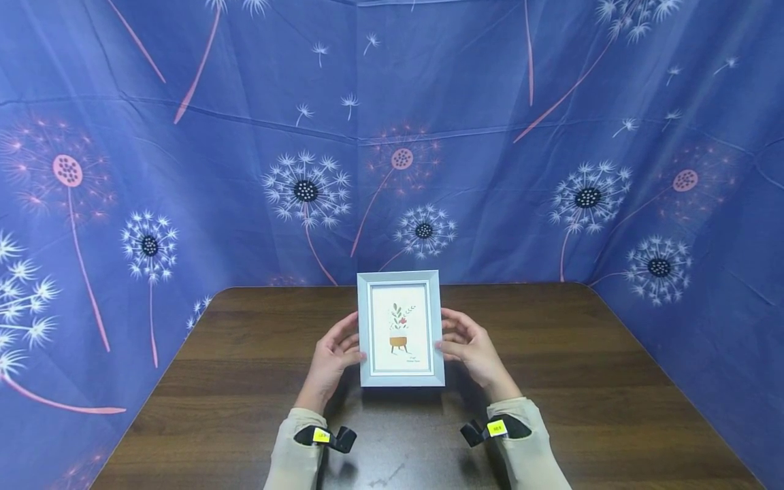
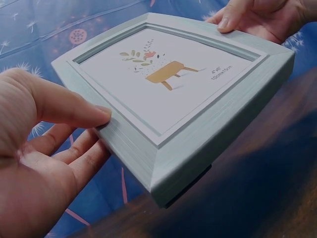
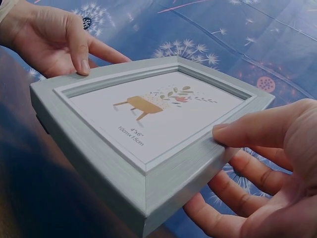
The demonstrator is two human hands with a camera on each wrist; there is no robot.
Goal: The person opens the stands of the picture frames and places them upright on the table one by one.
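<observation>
A pale blue-grey picture frame [image 1: 401,379] is held upright above the brown table, its printed plant picture facing the head camera. The left hand [image 1: 329,361] grips its left side, thumb on the front and fingers behind. On the opposite side the right hand [image 1: 480,350] grips it the same way. In the left wrist view the left thumb presses the frame border [image 2: 124,148], and a dark piece shows under the lower edge. The right wrist view shows the right hand [image 3: 277,168] with its thumb on the border [image 3: 183,171] and its fingers beneath.
The brown wooden table [image 1: 245,408] lies under the hands. Behind it and at both sides hangs a blue cloth [image 1: 490,177] with dandelion prints. Black bands with yellow labels sit on both pale sleeves [image 1: 294,456].
</observation>
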